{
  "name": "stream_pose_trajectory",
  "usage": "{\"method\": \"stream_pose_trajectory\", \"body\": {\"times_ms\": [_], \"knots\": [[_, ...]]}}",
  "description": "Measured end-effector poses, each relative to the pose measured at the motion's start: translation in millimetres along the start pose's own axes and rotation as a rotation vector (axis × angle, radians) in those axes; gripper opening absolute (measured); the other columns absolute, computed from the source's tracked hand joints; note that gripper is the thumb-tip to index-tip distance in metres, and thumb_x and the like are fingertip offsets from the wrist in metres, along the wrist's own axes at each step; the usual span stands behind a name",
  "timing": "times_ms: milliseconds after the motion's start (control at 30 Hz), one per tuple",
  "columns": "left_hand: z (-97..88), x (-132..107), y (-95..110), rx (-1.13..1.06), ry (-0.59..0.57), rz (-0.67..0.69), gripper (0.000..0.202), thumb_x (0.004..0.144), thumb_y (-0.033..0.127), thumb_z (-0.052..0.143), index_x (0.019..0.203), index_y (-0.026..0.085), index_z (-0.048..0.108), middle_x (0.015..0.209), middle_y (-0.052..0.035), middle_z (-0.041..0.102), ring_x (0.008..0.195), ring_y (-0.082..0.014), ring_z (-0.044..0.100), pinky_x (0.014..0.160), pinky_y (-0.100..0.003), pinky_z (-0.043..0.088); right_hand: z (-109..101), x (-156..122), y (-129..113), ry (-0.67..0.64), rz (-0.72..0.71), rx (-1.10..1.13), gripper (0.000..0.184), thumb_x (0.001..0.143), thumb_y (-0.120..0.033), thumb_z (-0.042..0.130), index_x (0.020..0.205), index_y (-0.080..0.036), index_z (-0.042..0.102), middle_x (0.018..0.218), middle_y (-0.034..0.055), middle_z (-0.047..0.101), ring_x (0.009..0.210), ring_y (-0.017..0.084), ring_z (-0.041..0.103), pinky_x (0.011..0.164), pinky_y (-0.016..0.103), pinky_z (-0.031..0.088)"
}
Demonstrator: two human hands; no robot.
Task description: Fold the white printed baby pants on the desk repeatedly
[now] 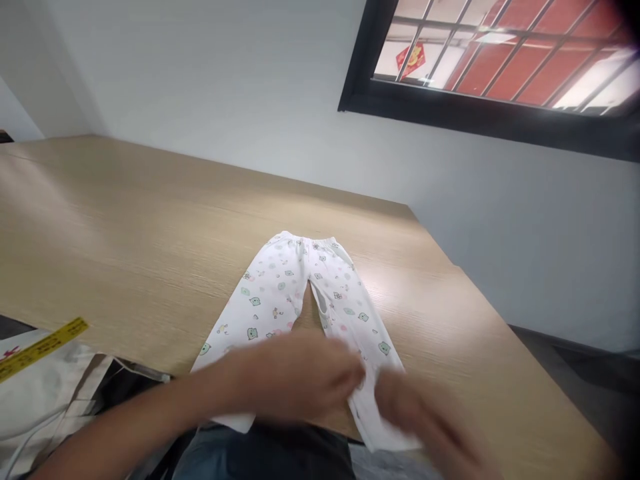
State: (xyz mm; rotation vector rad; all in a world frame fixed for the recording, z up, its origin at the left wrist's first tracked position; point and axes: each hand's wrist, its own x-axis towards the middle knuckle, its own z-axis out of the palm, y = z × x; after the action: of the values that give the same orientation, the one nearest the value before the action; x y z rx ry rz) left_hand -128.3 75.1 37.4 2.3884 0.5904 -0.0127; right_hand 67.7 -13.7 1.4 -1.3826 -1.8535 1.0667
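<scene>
A white child's pair of trousers (300, 293) with a small green and pink print lies flat on the light wood table (150, 220). Its waistband points away from me and its legs run toward me. My left hand (295, 377) is blurred, reaching in from the lower left over the near part of the legs. My right hand (420, 413) is also blurred, at the lower end of the trouser leg on the right. The lower legs are partly hidden under my hands. Motion blur hides whether either hand grips the cloth.
A yellow measuring tape (43, 348) lies on white fabric or a bag (45, 393) beyond the table's near left edge. A black-framed window (490, 60) with a red grille and a red paper ornament is set in the white wall. Dark floor shows at right.
</scene>
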Motion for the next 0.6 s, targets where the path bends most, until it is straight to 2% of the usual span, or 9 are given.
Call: {"method": "stream_pose_trajectory", "body": {"times_ms": [67,100,167,233,367,433,467,533,600], "knots": [[-14.0,52,-15,0.141,0.071,-0.02,0.031,0.091,0.026,0.032,0.106,0.01,0.054,0.104,-0.0099,0.058,0.092,-0.0199,0.056,0.081,-0.033,0.044,-24,45,-4,0.299,-0.063,-0.078,0.028,0.088,-0.041,0.037,0.081,-0.024,0.057,0.083,0.0045,0.06,0.08,0.019,0.056,0.073,0.031,0.047],[-17.0,77,-24,0.169,0.073,-0.033,0.034,0.09,0.026,0.033,0.11,0.005,0.051,0.104,-0.0133,0.058,0.092,-0.0218,0.057,0.079,-0.034,0.045,-34,69,0,0.319,-0.108,-0.126,0.025,0.088,-0.039,0.037,0.092,-0.025,0.058,0.099,0.0042,0.06,0.094,0.021,0.054,0.083,0.033,0.044],[-14.7,114,-39,0.232,0.095,-0.033,0.04,0.09,0.025,0.032,0.118,-0.001,0.045,0.117,-0.0193,0.052,0.107,-0.0267,0.051,0.088,-0.036,0.041,-47,117,17,0.225,-0.097,-0.245,0.034,0.089,-0.037,0.03,0.113,-0.027,0.052,0.122,0.0015,0.052,0.114,0.021,0.045,0.095,0.036,0.037],[-1.4,126,-47,0.275,0.116,0.001,0.049,0.09,0.032,0.034,0.126,0.0,0.039,0.13,-0.0211,0.041,0.122,-0.0311,0.037,0.099,-0.04,0.032,-52,155,42,0.024,-0.049,-0.468,0.044,0.091,-0.038,0.02,0.127,-0.026,0.042,0.133,0.0012,0.043,0.119,0.02,0.042,0.097,0.036,0.037],[56.5,89,-34,0.35,0.167,0.168,0.065,0.087,0.049,0.035,0.135,0.005,0.028,0.142,-0.0162,0.025,0.132,-0.0295,0.016,0.107,-0.043,0.018,-57,202,83,-0.029,-0.078,-0.621,0.048,0.089,-0.036,0.026,0.133,-0.019,0.038,0.141,0.0037,0.031,0.131,0.021,0.02,0.107,0.042,0.015],[95.3,64,-23,0.477,0.331,0.382,0.061,0.087,0.049,0.035,0.131,0.007,0.036,0.139,-0.0133,0.034,0.129,-0.0276,0.028,0.104,-0.039,0.028,-61,214,91,-0.029,-0.087,-0.658,0.05,0.089,-0.035,0.024,0.135,-0.017,0.034,0.142,0.004,0.028,0.132,0.021,0.019,0.108,0.042,0.012],[114.3,55,-19,0.545,0.446,0.461,0.047,0.09,0.039,0.033,0.127,0.012,0.042,0.136,-0.008,0.04,0.124,-0.0232,0.037,0.101,-0.035,0.032,-62,217,92,-0.025,-0.091,-0.672,0.05,0.09,-0.035,0.023,0.135,-0.017,0.034,0.142,0.004,0.028,0.132,0.02,0.019,0.108,0.042,0.011],[146.5,47,-16,0.607,0.589,0.528,0.032,0.092,0.026,0.034,0.116,0.018,0.053,0.127,-0.0011,0.051,0.111,-0.016,0.051,0.092,-0.028,0.04,-64,221,93,-0.007,-0.1,-0.69,0.051,0.09,-0.035,0.022,0.135,-0.016,0.034,0.141,0.0041,0.029,0.131,0.02,0.02,0.108,0.041,0.012],[165.7,50,-17,0.641,0.737,0.529,0.028,0.092,0.022,0.036,0.109,0.02,0.057,0.12,0.0031,0.056,0.103,-0.0122,0.055,0.086,-0.024,0.043,-64,221,92,0.017,-0.109,-0.694,0.05,0.09,-0.035,0.02,0.134,-0.016,0.035,0.141,0.0032,0.03,0.131,0.02,0.021,0.108,0.041,0.014]]}}
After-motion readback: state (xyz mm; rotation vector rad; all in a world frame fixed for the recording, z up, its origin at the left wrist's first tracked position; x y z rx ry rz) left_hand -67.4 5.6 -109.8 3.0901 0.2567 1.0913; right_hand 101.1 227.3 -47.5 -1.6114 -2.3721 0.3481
